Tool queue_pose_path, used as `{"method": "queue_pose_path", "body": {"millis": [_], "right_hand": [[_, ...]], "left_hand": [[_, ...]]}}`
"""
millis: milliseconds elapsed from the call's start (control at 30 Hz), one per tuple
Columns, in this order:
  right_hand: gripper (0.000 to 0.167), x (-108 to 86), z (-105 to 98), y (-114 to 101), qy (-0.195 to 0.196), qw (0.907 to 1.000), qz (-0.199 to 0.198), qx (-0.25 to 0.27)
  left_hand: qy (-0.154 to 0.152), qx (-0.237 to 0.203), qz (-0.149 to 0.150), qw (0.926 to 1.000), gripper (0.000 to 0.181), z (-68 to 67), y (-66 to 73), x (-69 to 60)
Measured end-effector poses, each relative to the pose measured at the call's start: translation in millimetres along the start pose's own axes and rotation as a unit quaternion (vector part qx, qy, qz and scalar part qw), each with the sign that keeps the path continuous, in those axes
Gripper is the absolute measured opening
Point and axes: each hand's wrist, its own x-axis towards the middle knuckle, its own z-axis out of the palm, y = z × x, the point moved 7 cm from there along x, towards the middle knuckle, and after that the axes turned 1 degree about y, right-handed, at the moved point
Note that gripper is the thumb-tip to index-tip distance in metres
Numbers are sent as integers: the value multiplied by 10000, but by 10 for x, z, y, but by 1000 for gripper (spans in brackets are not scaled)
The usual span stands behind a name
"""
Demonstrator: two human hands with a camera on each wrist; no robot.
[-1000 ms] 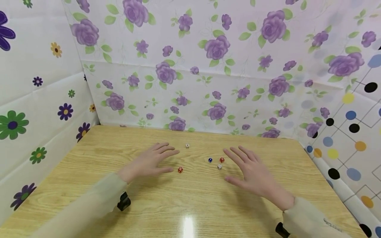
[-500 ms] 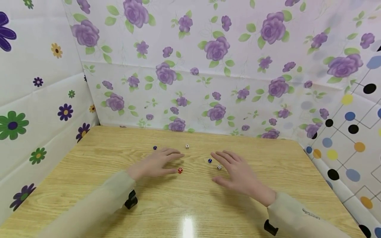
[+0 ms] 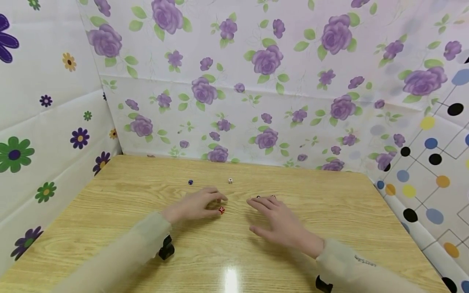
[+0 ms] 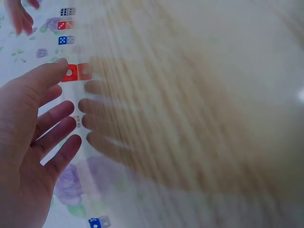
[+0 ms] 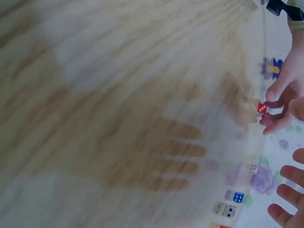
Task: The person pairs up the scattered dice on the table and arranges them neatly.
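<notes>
A small red cube-shaped die with rounded corners and white pips rests flat on the light wood-grain bench, a little left of midway between the side edges and well in from the back edge. Its top carries several white pips; the side facing the left wrist camera has one large white pip, and the glossy surface mirrors its red.

The left hand is set around this die, thumb and fingers apart with the die between them. The thumb tip is right by it; whether they touch, I cannot tell. The right hand is held over the bench to the right, fingers extended, thumb well apart from them, gripping nothing.

A dark blue die with white pips lies toward the back left corner, and a white die with dark pips near the middle of the back edge. Beyond the right hand are a bright blue die, a second red die and a second white die, partly hidden in the head view.
</notes>
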Motion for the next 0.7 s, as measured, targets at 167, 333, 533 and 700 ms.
{"method": "queue_pose_path", "body": {"millis": [167,333,533,700], "right_hand": [[66,9,39,-29,6,10000,73,23],[63,9,42,-51,94,9999,61,20],[58,12,44,-77,75,9995,167,258],[54,16,66,-76,45,9986,323,415]], "left_hand": [[-2,-424,-57,9991,38,26,-13,14],[79,-777,3,9969,29,52,-35,24],[73,-1050,16,9944,17,89,-68,33],[114,-1137,60,9934,9,104,-76,39]]}}
